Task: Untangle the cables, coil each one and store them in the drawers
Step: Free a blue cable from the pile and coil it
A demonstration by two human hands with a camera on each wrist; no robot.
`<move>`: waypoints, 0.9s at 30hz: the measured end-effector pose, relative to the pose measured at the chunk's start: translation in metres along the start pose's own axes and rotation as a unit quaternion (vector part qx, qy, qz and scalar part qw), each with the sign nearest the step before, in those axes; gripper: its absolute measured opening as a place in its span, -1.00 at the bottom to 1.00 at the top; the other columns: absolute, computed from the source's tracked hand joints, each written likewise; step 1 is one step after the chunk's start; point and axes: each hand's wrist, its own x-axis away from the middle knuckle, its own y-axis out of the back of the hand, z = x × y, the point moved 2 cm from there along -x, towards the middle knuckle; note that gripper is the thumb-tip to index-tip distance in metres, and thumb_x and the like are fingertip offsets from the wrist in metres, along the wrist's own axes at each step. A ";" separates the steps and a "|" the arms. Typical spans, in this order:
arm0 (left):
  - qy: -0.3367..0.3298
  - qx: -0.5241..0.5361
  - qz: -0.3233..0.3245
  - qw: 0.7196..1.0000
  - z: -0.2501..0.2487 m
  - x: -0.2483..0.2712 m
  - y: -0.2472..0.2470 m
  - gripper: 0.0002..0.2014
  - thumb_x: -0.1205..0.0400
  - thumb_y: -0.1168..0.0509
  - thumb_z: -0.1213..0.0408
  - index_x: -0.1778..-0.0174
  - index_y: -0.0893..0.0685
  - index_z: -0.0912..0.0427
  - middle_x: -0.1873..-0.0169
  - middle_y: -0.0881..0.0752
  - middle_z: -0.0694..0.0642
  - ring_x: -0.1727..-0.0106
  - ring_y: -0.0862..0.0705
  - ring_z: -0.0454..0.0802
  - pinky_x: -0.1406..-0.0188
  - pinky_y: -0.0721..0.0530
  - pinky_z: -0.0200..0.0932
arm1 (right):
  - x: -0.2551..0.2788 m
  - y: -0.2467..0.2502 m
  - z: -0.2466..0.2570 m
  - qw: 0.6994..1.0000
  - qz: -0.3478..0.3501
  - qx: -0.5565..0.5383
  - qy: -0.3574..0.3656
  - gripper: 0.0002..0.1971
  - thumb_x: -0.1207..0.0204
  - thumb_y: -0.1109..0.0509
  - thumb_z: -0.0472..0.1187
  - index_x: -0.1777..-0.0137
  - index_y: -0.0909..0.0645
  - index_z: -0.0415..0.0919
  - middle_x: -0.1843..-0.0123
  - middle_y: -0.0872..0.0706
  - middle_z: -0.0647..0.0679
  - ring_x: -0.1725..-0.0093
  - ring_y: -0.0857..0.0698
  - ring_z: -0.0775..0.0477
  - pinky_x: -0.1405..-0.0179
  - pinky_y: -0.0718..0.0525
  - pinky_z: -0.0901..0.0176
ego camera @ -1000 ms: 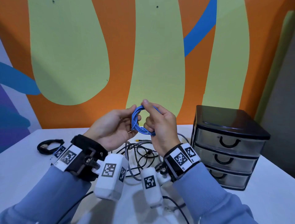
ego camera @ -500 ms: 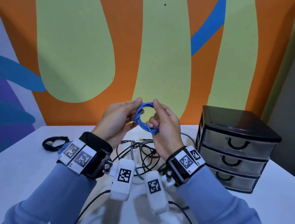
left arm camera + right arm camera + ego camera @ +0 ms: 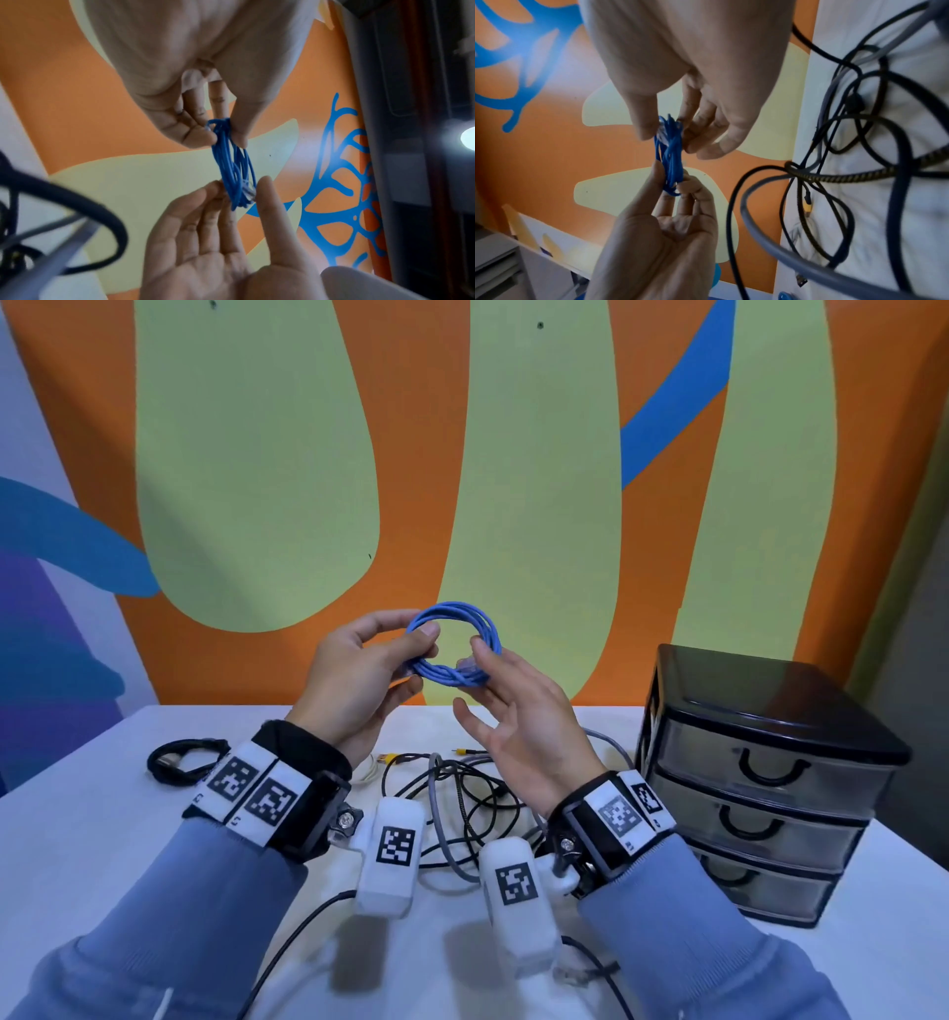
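A table (image 3: 77,839) stands against a wall (image 3: 257,454). A drawer unit (image 3: 760,778) sits at the table's right edge, three drawers stacked. A tangle of cables (image 3: 462,803) lies mid-table, left of the unit. A separate coiled cable (image 3: 177,760) lies near the left edge. Above the tangle, the left hand (image 3: 354,680) and right hand (image 3: 518,716) hold a cable coil (image 3: 454,642) between them.
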 end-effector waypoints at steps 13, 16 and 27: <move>-0.021 -0.064 0.003 0.998 0.007 -0.004 0.000 -0.76 -0.68 -0.54 0.29 -0.26 -0.78 0.16 0.13 -0.86 0.18 0.13 -0.80 -0.02 0.12 -0.72 -0.13 | 0.000 0.001 0.001 0.999 -0.022 0.031 0.012 -0.80 -0.71 -0.44 -0.05 -0.16 -0.81 -0.12 0.04 -0.80 -0.05 0.05 -0.71 0.02 -0.08 -0.69 0.06; -0.030 -0.081 0.002 0.996 0.007 -0.004 0.000 -0.74 -0.69 -0.54 0.29 -0.28 -0.76 0.13 0.11 -0.88 0.21 0.11 -0.83 -0.02 0.11 -0.73 -0.13 | -0.001 0.003 0.000 0.999 -0.034 0.040 0.013 -0.79 -0.71 -0.45 -0.04 -0.16 -0.82 -0.12 0.01 -0.83 -0.07 0.05 -0.74 -0.01 -0.06 -0.71 0.06; -0.107 -0.253 0.007 0.962 -0.004 -0.009 0.014 -0.78 -0.65 -0.55 0.38 -0.16 -0.82 0.04 0.23 -0.85 0.16 0.13 -0.87 0.03 0.02 -0.81 -0.01 | -0.006 0.007 -0.001 0.989 -0.062 0.126 0.046 -0.78 -0.73 -0.45 -0.13 -0.25 -0.79 -0.20 0.01 -0.85 -0.05 0.10 -0.74 -0.01 0.07 -0.78 0.10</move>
